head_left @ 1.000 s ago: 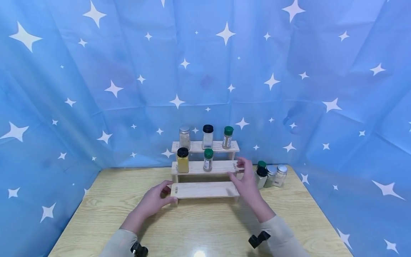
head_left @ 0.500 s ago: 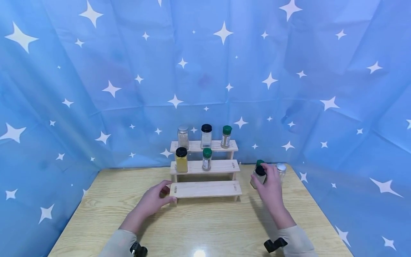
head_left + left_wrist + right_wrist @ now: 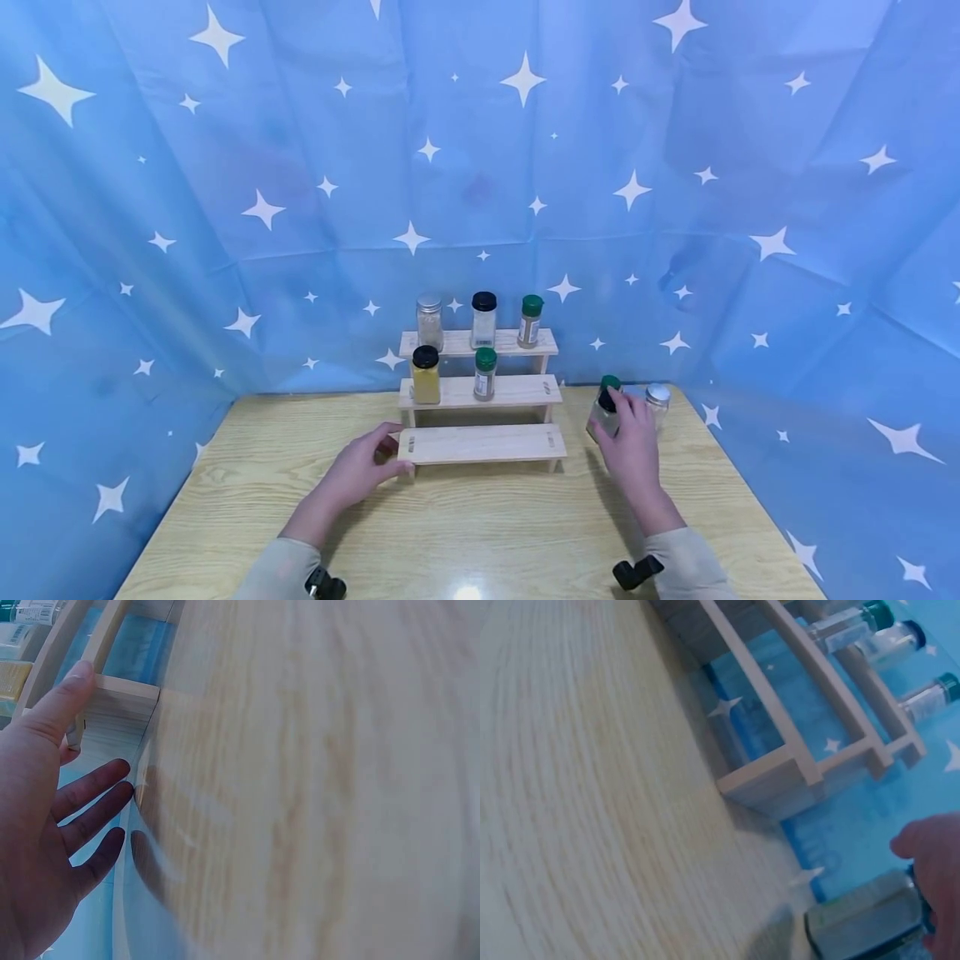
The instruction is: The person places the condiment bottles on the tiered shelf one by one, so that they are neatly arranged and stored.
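My left hand (image 3: pixel 358 471) pinches the left end of the three-step wooden rack (image 3: pixel 482 444); in the left wrist view the thumb of that hand (image 3: pixel 45 802) lies on the bottom board's end, the other fingers spread. At the right, my right hand (image 3: pixel 633 450) grips a black-capped jar (image 3: pixel 602 421) by its cap, beside the rack. The right wrist view shows this jar's glass body (image 3: pixel 866 915) near the table, with the right hand (image 3: pixel 939 862) at its cap; whether its base touches the table I cannot tell.
The top step holds a silver-capped jar (image 3: pixel 430 325), a black-capped jar (image 3: pixel 483 321) and a green-capped jar (image 3: pixel 529 323). A yellow jar (image 3: pixel 427 382) and a green-capped one (image 3: pixel 484 379) stand on the middle step. Behind the right hand are a green-capped jar (image 3: pixel 611 383) and a silver-capped jar (image 3: pixel 657 398).
My right hand has moved right from the rack's right side to the jars, and its fingers have closed on the black cap. The left hand has stayed at the rack.
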{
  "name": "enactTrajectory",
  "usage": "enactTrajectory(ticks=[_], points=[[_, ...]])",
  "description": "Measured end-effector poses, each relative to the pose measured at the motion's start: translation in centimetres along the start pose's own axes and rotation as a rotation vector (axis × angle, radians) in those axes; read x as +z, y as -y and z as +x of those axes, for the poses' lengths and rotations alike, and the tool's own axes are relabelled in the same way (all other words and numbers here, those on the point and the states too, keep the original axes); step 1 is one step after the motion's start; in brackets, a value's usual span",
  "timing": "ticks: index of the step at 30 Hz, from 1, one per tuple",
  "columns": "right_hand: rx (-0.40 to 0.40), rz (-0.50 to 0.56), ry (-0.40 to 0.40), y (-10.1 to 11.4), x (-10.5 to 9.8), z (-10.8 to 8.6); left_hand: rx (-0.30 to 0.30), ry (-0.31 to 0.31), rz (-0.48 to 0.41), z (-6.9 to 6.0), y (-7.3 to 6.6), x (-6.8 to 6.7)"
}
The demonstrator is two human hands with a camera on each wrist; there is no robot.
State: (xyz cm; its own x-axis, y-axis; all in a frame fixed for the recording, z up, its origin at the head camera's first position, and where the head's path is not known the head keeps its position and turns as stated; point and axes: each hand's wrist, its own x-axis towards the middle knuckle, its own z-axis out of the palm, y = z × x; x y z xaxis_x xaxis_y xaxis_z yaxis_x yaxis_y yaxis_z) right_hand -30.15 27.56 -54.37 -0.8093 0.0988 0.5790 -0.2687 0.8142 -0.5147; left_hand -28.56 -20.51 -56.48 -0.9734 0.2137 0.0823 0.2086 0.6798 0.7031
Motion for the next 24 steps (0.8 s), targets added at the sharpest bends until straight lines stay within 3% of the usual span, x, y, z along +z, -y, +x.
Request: enactTrajectory(ticks=[11,24], points=[[-0.006,0.019,-0.007,-0.3,0.5,-0.1,0.020,-0.013,-0.013,0.0,0.0,0.0],[-0.008,0.129,-0.031,-0.8,1.3,-0.3,0.026,-0.009,-0.019,0.0,0.2,0.2]])
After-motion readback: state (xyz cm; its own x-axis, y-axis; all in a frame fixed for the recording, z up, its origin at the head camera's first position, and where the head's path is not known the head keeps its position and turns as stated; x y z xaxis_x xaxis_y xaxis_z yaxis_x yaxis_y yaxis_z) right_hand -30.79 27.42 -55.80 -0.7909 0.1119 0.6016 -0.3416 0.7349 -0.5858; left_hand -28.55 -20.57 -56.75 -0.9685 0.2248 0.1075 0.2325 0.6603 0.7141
